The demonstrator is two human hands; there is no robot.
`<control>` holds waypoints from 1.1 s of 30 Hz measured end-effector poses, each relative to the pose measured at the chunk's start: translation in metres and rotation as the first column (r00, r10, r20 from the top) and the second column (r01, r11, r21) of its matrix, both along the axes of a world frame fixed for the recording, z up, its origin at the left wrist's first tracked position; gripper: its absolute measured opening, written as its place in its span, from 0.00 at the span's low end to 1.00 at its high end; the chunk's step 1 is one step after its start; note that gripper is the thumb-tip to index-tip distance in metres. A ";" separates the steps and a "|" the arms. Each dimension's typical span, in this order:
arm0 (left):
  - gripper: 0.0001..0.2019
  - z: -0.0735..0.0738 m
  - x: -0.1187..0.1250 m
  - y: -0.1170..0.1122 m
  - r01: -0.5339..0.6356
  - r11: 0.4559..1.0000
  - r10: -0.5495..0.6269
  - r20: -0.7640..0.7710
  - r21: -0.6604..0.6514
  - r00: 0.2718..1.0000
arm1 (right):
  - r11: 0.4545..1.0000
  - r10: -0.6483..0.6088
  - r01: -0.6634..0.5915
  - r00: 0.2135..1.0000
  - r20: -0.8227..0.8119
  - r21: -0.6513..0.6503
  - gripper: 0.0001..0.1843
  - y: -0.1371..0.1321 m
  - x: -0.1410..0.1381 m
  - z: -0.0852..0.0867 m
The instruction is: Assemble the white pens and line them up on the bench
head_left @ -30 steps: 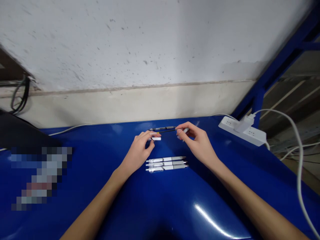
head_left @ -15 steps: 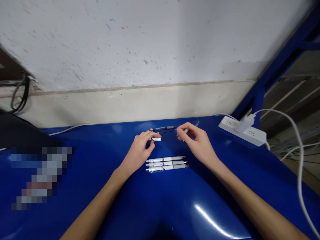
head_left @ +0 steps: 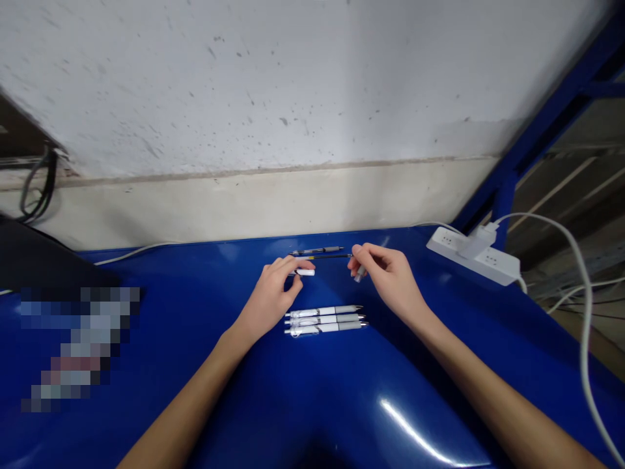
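White barrel (head_left: 306, 272): short length visible, smooth, glossy white, its right end blunt; the rest hidden by fingers. Located near the far edge of the table (head_left: 322, 391), in the left hand's grip.
Left hand (head_left: 270, 296): narrow, thumb and fingertips closed about the white barrel.
Refill (head_left: 329, 256): thin, straight, dark, with a yellow band toward its left end; lies crosswise just beyond the barrel, left end partly covered by the left fingers. Contact with that hand cannot be told.
Grey piece (head_left: 360, 273): short, greyish, paler at its lower end, tilted; further detail too small to read.
Right hand (head_left: 390, 277): narrow, fingers curled round the grey piece, thumb and forefinger drawn together beside the refill's right tip; whether they touch it cannot be told.
Dark pen (head_left: 333, 249): beyond the refill and nearly parallel to it, dark barrel, grey grip to the right.
Three white pens (head_left: 326, 320): nearer the wearer, side by side, white bodies, grey grips, clear clips at left, metallic points at right.
Table surface: deep blue, glossy, with a bright streak of reflected light at lower right.
Power strip (head_left: 495, 262): white, right rear, plug inserted.
Wall (head_left: 273, 85): pale, dark-specked, behind the table.
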State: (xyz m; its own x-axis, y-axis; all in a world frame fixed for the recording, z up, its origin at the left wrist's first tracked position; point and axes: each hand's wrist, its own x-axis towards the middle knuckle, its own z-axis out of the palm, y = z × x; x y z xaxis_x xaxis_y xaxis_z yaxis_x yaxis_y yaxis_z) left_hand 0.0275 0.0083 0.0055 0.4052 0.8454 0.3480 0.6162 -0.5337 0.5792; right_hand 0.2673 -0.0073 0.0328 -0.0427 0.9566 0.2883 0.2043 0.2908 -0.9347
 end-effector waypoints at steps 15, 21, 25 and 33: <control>0.13 0.002 -0.001 0.001 -0.028 1.000 0.028 0.000 0.003 1.000 | 0.995 -0.076 0.075 0.997 -0.024 -0.058 0.32 -0.002 0.001 0.003; 0.12 0.001 -0.002 0.002 -0.001 0.999 0.003 0.049 -0.032 0.999 | 0.997 -0.061 0.058 0.996 -0.063 -0.060 0.30 0.000 0.002 0.003; 0.10 0.002 -0.002 0.001 0.015 0.996 -0.002 0.145 -0.093 0.989 | 0.999 -0.025 0.023 0.998 -0.057 -0.041 0.26 0.002 0.002 0.002; 0.06 0.001 -0.003 0.003 0.004 0.994 0.020 0.223 -0.109 0.975 | 0.999 -0.038 0.040 0.996 0.080 -0.022 0.17 0.005 0.006 -0.005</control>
